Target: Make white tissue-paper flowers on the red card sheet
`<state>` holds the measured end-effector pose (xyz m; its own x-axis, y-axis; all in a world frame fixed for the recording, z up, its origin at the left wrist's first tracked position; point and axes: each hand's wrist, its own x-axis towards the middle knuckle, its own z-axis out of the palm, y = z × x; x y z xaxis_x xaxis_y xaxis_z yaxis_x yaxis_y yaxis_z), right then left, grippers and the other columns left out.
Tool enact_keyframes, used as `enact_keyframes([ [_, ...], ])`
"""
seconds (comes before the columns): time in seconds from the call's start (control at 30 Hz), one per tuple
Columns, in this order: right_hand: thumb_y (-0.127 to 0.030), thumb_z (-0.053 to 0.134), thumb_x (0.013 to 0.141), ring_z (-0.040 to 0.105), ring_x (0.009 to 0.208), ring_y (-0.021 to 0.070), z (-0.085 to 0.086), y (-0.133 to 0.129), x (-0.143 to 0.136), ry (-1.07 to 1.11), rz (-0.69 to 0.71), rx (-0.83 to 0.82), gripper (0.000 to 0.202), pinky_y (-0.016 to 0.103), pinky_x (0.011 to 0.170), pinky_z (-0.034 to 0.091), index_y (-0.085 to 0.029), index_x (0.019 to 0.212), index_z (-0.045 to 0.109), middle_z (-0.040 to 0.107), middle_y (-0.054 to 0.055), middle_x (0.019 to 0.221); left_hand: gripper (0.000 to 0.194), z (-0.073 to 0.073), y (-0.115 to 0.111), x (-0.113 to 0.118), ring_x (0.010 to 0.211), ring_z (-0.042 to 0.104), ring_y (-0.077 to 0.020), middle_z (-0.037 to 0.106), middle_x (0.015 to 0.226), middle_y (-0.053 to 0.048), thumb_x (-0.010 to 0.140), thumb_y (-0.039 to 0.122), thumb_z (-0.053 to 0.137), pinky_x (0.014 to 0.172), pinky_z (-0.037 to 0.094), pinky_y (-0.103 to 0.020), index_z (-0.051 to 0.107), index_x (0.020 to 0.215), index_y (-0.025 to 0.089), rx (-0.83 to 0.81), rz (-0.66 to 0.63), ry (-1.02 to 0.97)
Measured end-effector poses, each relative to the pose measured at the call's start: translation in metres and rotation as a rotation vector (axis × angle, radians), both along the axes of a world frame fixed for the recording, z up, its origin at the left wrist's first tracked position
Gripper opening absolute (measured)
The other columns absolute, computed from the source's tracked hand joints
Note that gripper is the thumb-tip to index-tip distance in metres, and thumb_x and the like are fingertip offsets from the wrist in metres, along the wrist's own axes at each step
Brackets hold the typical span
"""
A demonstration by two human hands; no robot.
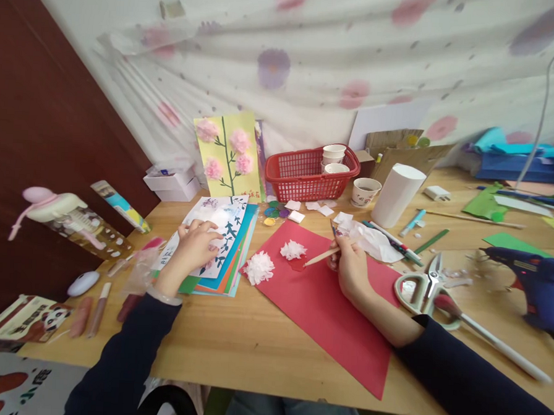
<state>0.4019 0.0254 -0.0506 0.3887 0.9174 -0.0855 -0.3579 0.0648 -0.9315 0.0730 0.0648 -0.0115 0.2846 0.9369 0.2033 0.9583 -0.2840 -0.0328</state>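
My left hand (198, 247) rests with its fingers spread on a white painted sheet (230, 220), which lies on a stack of coloured paper (229, 282). Over the red paper (340, 322), my right hand (346, 260) is closed round a thin brush (323, 256). The brush's pale tip points left, at a dark wet-looking spot (297, 262) on the red paper. Just above that spot sits a white crumpled paper flower (294, 250). A larger white flower (259, 268) lies at the red paper's left corner.
Behind stand a red basket (301, 175) with paper cups, a yellow flower picture (226, 152), a cup (365, 192) and a white roll (397, 195). Scissors (428, 286) and a blue glue gun (533, 277) lie at the right. A bottle (78, 225) stands at the left.
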Motion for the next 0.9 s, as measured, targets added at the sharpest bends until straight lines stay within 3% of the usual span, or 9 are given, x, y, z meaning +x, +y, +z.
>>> enact_keyframes([
  [0.1,-0.045,0.066,0.072,0.035,0.032,0.0062,-0.001,0.0,0.001,0.011,0.01,0.005,0.033,0.019,0.034,0.026,-0.02,0.058,0.048,0.041,-0.008,0.038,0.015,0.001,0.004,0.004,0.123,0.047,-0.0364,0.07,0.118,-0.005,0.076,0.02,0.06,0.101,0.024,-0.061,0.073,0.073,0.026,0.002,-0.029,0.01],
  [0.2,-0.044,0.065,0.072,0.036,0.032,0.0063,-0.002,0.001,0.002,0.027,0.016,0.003,0.032,0.019,0.034,0.026,-0.02,0.058,0.049,0.042,-0.007,0.038,0.019,0.005,0.004,0.008,0.125,0.047,-0.0348,0.073,0.111,-0.004,0.08,0.021,0.058,0.102,0.021,-0.062,0.069,0.065,0.025,0.02,-0.013,-0.031],
  [0.4,-0.042,0.064,0.072,0.036,0.032,0.0063,-0.002,0.001,0.001,0.026,0.02,0.003,0.03,0.018,0.033,0.026,-0.02,0.058,0.049,0.041,-0.008,0.038,0.018,0.017,-0.003,0.001,0.116,0.057,-0.0292,0.076,0.105,-0.004,0.082,0.03,0.056,0.103,0.029,-0.051,0.073,0.084,0.028,0.044,0.107,-0.213],
  [0.6,-0.043,0.065,0.073,0.036,0.033,0.0068,-0.005,0.001,0.002,0.02,0.019,0.01,0.031,0.019,0.033,0.027,-0.02,0.06,0.05,0.042,-0.008,0.039,0.03,0.011,-0.002,-0.003,0.123,0.053,-0.0329,0.071,0.121,-0.007,0.077,0.028,0.059,0.101,0.027,-0.052,0.07,0.105,0.027,-0.007,0.07,-0.066],
  [0.73,-0.045,0.066,0.072,0.038,0.033,0.0073,-0.005,0.001,0.002,0.021,0.013,0.014,0.032,0.019,0.033,0.027,-0.021,0.059,0.05,0.042,-0.008,0.039,0.032,0.011,-0.003,-0.005,0.121,0.056,-0.0327,0.075,0.109,-0.007,0.08,0.032,0.057,0.098,0.03,-0.05,0.065,0.11,0.026,0.002,0.179,-0.088],
  [0.9,-0.044,0.066,0.071,0.037,0.033,0.007,-0.005,0.0,0.001,-0.009,0.034,0.018,0.033,0.019,0.034,0.027,-0.02,0.057,0.05,0.042,-0.007,0.038,0.039,0.006,-0.005,-0.003,0.116,0.06,-0.0338,0.077,0.102,-0.009,0.082,0.034,0.059,0.1,0.028,-0.052,0.058,0.119,0.023,0.03,0.179,-0.091],
])
